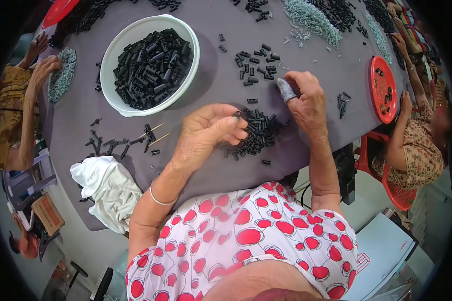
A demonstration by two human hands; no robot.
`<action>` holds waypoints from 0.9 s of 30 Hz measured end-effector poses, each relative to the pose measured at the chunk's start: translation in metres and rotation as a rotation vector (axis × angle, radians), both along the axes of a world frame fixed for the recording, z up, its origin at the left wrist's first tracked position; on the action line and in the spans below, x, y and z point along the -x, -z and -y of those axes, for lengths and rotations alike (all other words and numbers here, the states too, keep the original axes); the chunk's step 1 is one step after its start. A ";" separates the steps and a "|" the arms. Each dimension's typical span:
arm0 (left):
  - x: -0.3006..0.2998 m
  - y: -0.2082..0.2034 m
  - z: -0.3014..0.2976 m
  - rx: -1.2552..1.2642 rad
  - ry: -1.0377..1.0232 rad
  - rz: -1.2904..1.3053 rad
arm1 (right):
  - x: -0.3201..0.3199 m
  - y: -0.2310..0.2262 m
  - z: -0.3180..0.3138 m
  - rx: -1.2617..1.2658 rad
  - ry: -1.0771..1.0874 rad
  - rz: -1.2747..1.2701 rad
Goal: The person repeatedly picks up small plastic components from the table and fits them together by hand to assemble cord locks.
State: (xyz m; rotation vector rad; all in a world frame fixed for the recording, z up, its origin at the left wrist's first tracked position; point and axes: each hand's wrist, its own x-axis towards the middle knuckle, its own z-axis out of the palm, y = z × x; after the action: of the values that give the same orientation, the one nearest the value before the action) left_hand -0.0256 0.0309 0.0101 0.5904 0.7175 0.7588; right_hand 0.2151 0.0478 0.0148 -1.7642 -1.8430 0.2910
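Near the centre of the frame, a small dark part point(237, 115) is held by the left hand point(211, 128), pinched between the thumb and fingertips with the grip nearly closed. The right hand point(309, 103) is held to the right of it, with the fingers bent and one digit covered by a grey sleeve point(286, 91); whether anything is gripped there cannot be told. A pile of black parts point(258, 133) is heaped on the grey table point(331, 65), just below and between the two hands, and a looser group of black parts point(253, 69) is scattered above it. At the upper left, a white bowl point(195, 57) is filled with similar black pieces. Thin wooden sticks point(160, 139) are laid left of the left hand, and a white cloth point(108, 183) is bunched at the lower left. Silvery pieces point(314, 25) are heaped at the upper right, above a red tray point(386, 113) near the right edge.
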 end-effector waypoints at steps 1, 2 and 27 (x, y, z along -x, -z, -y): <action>0.001 0.001 0.001 0.001 -0.006 0.000 | 0.003 0.003 0.000 -0.013 0.023 0.082; 0.001 0.002 0.002 -0.004 -0.013 -0.006 | 0.007 0.005 0.000 -0.012 0.017 0.081; -0.008 -0.013 0.011 -0.192 -0.047 -0.104 | 0.040 -0.032 0.038 0.452 -0.148 -1.213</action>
State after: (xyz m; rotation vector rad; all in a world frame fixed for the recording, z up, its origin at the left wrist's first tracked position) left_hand -0.0179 0.0200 0.0236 0.7939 0.7611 0.8515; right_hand 0.1750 0.0095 0.0469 -1.1646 -1.0063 1.5280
